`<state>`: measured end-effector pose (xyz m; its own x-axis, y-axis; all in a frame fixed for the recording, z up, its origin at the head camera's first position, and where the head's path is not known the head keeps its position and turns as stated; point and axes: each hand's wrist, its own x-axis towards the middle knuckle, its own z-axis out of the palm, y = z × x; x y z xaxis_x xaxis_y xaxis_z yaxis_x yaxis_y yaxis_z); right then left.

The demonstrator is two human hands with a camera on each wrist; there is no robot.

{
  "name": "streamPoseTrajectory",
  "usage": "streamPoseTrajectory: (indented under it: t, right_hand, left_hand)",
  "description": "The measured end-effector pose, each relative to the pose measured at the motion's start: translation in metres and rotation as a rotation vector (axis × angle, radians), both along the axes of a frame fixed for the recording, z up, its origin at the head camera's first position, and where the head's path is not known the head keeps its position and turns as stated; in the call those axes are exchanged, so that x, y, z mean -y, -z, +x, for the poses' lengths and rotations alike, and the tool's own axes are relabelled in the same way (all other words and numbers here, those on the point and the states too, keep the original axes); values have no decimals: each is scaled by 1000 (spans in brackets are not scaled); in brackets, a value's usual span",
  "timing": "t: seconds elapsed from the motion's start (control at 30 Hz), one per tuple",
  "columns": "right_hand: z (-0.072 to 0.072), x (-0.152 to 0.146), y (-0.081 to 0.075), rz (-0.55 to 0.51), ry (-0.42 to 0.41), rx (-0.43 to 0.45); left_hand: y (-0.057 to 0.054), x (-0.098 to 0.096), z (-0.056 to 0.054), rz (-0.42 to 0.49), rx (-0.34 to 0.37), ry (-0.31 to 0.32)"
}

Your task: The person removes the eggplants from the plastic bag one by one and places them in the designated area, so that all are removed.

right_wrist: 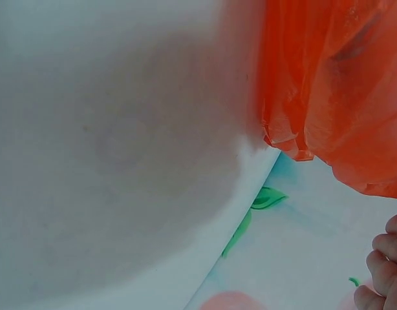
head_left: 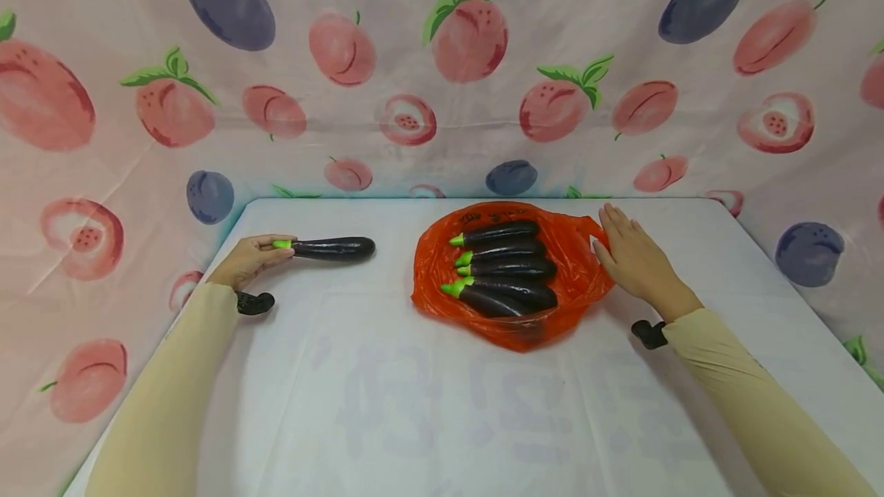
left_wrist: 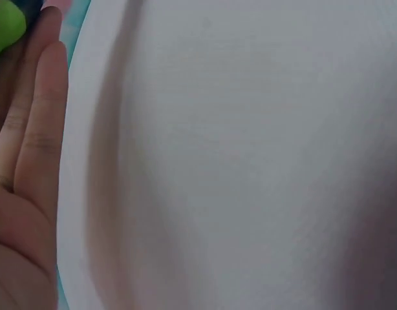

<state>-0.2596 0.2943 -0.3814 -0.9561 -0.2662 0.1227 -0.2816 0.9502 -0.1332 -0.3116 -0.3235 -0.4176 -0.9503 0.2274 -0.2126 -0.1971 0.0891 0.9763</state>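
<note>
At the left of the head view, my left hand point(head_left: 252, 258) pinches an eggplant point(head_left: 334, 249) by its green stem end, its dark body pointing right. The left wrist view shows the palm side of that hand and a bit of the green stem point(left_wrist: 6, 26) at the top corner. A red plastic bag point(head_left: 442, 305) lies spread at the middle, its mouth wide, with several eggplants point(head_left: 507, 267) side by side in it. My right hand point(head_left: 638, 259) is at the bag's right edge, fingers straight. Whether it touches the plastic I cannot tell.
The table point(head_left: 331, 374) has a white cover. Behind it and along both sides hangs a fruit-print cloth point(head_left: 290, 159). Dark wrist cameras point(head_left: 649, 334) sit below each hand. In the right wrist view the bag's side point(right_wrist: 341, 84) hangs near the table's edge.
</note>
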Motion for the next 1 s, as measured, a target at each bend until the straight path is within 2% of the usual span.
streamPoseTrajectory:
  t: [0.17,0.3,0.6,0.8,1.0]
  right_hand:
    - [-2,1,2,-3,6,5]
    - [-4,2,3,-19,-3,1]
    - [-6,2,3,-20,-1,-13]
    - [-6,3,5,-13,-5,-10]
    - [-5,6,7,-9,1,20]
  left_hand:
    - [1,0,-2,-60,6,33]
    - [2,0,-3,-116,23,35]
    - [2,-2,-10,-341,-62,67]
    - [8,4,-11,-348,-64,100]
    - [9,8,-9,-421,-60,131]
